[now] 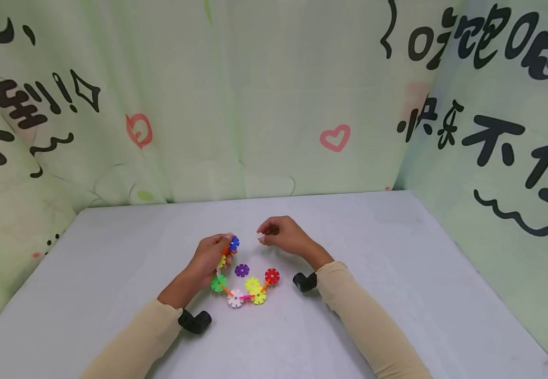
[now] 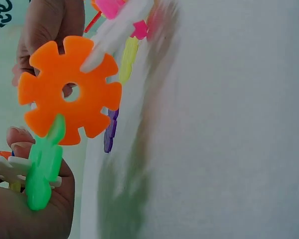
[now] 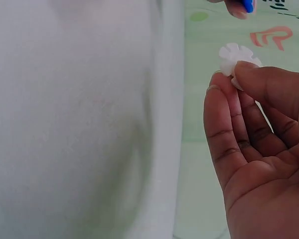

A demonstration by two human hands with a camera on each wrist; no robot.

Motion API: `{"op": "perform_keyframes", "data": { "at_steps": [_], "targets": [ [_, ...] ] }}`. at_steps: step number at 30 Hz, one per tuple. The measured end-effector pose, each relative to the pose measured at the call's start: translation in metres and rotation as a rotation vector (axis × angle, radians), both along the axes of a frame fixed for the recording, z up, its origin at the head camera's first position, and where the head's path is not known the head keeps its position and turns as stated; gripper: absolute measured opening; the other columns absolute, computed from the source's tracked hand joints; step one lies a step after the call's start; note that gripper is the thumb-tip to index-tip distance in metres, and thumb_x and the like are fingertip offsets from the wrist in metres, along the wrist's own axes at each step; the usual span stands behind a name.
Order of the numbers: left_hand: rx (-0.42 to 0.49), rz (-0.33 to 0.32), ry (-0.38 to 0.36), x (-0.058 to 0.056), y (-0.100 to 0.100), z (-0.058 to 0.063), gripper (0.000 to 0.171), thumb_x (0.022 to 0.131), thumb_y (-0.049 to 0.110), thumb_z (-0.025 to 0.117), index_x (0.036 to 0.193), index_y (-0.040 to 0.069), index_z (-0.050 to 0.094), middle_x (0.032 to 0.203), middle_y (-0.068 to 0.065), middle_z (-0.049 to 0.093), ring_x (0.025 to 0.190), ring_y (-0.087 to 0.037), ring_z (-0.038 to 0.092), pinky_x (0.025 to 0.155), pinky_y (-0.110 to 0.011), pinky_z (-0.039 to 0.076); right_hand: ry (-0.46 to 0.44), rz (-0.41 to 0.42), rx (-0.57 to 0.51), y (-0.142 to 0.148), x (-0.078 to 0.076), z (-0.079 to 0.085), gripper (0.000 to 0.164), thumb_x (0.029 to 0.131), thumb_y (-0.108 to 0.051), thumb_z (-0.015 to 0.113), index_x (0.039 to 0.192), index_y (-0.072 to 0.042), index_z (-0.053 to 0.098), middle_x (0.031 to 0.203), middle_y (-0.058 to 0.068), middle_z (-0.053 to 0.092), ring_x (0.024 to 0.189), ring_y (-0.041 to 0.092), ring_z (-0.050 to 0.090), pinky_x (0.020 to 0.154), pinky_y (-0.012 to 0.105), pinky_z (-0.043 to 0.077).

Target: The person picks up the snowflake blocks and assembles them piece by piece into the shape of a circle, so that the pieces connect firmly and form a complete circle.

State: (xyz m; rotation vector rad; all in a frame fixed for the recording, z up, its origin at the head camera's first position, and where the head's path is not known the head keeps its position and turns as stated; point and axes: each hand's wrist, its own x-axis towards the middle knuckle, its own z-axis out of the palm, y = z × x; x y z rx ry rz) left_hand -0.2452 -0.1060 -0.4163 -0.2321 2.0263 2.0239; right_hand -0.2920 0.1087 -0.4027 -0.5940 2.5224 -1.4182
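Note:
My left hand [image 1: 207, 258] holds the upper end of a chain of slotted snowflake discs, with a blue disc [image 1: 235, 242] at its fingertips. From that hand the chain curves down through a green disc [image 1: 219, 283] and a white disc [image 1: 236, 299] to a red disc [image 1: 272, 276]. In the left wrist view, a large orange disc [image 2: 42, 84] joined to a green one stands before the fingers. My right hand [image 1: 288, 237] pinches a single white snowflake disc [image 3: 230, 54] between thumb and fingers, a short gap right of the blue disc.
A purple disc [image 1: 242, 270] lies inside the curve of the chain, and a yellow disc [image 1: 252, 284] is close to the chain's lower right. The white table [image 1: 373, 231] ends at a printed curtain [image 1: 264, 105] behind and at both sides.

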Motion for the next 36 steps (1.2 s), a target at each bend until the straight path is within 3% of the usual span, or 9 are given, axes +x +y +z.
{"op": "perform_keyframes", "data": {
  "at_steps": [9,16,28,32,36],
  "targets": [
    [-0.002,-0.004,-0.004,-0.002,0.006,0.002,0.034,0.103,0.031,0.05,0.127,0.007,0.055,0.094,-0.012,0.057,0.063,-0.016,0.05,0.059,-0.022,0.047,0.016,0.011,-0.092,0.003,0.009,0.012,0.01,0.088,-0.006,0.071,0.097,-0.005,0.067,0.092,0.006,0.066,0.083,0.019,0.065,0.077,0.031,0.054],
    [0.005,-0.042,-0.002,-0.001,0.009,0.003,0.036,0.103,0.03,0.049,0.128,0.005,0.055,0.089,-0.009,0.056,0.063,-0.016,0.049,0.058,-0.022,0.045,0.006,0.051,-0.142,0.001,0.012,0.012,0.011,0.089,-0.007,0.071,0.097,-0.002,0.066,0.091,0.006,0.067,0.082,0.019,0.066,0.079,0.033,0.054],
    [0.048,-0.075,0.003,0.001,0.009,0.0,0.035,0.103,0.032,0.049,0.123,0.004,0.057,0.086,-0.01,0.056,0.06,-0.015,0.049,0.056,-0.022,0.045,-0.032,0.069,-0.157,-0.004,0.016,0.008,0.012,0.088,-0.006,0.071,0.096,0.001,0.066,0.089,0.007,0.069,0.082,0.019,0.066,0.081,0.036,0.054],
    [0.041,-0.076,0.01,0.002,0.009,0.0,0.034,0.103,0.032,0.049,0.121,0.004,0.058,0.086,-0.01,0.057,0.06,-0.015,0.048,0.056,-0.022,0.045,-0.041,0.068,-0.143,-0.006,0.013,0.002,0.01,0.088,-0.002,0.07,0.094,0.003,0.065,0.09,0.011,0.07,0.083,0.025,0.067,0.082,0.041,0.053],
    [-0.012,-0.074,0.044,0.002,0.009,0.0,0.032,0.103,0.03,0.049,0.118,0.004,0.06,0.084,-0.009,0.057,0.059,-0.016,0.048,0.055,-0.023,0.044,-0.038,0.074,-0.125,-0.007,0.013,0.0,0.009,0.087,-0.004,0.072,0.092,0.002,0.067,0.089,0.01,0.071,0.084,0.025,0.068,0.08,0.037,0.054]
  ]
}}
